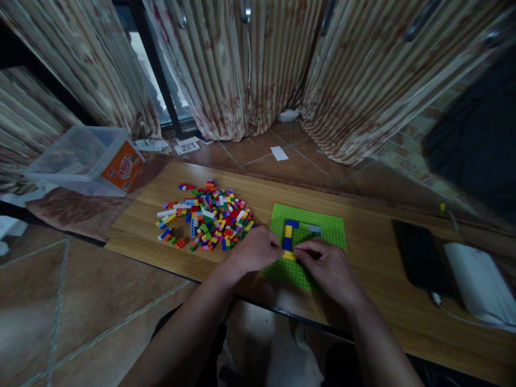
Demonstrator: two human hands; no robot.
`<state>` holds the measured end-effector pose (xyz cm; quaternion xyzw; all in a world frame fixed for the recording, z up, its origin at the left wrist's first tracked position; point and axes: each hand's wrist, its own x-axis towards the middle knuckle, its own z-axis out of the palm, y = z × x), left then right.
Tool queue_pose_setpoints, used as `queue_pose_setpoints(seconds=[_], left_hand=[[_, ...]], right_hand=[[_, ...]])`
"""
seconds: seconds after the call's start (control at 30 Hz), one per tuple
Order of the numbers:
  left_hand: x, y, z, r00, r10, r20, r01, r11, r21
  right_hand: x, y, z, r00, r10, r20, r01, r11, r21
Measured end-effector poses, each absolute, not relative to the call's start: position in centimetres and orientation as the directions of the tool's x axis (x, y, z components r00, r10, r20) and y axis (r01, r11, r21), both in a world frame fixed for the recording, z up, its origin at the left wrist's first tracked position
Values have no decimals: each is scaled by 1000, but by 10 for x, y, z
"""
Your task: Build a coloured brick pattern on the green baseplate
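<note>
Wooden tabletop (371, 252) under green baseplate (337, 228); striped curtains (226, 70) behind.

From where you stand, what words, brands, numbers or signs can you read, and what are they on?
None can be quoted with certainty.
Orange label on the clear bin: pale lettering, too blurred to read.
Printed paper near the curtains: black markings, too small to read.
Bricks and green baseplate: no readable text.

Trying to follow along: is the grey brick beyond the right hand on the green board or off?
On: the grey brick sits inside the edges of the green board.
</note>
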<state>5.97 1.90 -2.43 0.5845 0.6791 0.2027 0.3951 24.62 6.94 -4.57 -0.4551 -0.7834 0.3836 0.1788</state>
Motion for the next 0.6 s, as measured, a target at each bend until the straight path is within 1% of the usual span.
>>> queue_pose_setpoints(seconds=[0.17,0.47,0.6], left_hand=[[65,20,-22,-6,946,-325,675,244,697],[71,21,-24,-52,947,-316,684,265,680],[71,21,-25,-42,951,-307,685,251,684]], right_hand=[[240,70,-44,-536,842,-68,636,349,-688],[237,70,-45,-523,848,-81,660,343,-669],[236,70,-44,-521,849,-86,662,338,-670]])
